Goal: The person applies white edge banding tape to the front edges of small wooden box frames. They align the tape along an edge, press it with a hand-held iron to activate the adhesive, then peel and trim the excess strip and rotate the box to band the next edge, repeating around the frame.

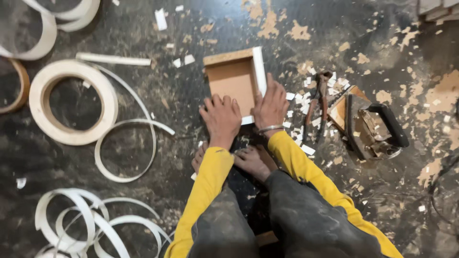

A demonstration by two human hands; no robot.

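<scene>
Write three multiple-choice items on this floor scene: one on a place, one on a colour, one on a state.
1. Where does the clothes iron lie?
A. To the right of the wooden box
B. Inside the box
C. On the big tape roll

2. What colour are the person's sleeves?
A. Blue
B. Yellow
C. White

3. How do the hands stand at the wooden box?
A. Both lifted clear of it
B. Both pressed on its near end
C. One holding the pliers

Answers: 1 A, the iron sits right of the box, past the pliers. 2 B, both sleeves are yellow. 3 B, the left hand and right hand rest flat on the box's near edge, by its white edge strip.
</scene>
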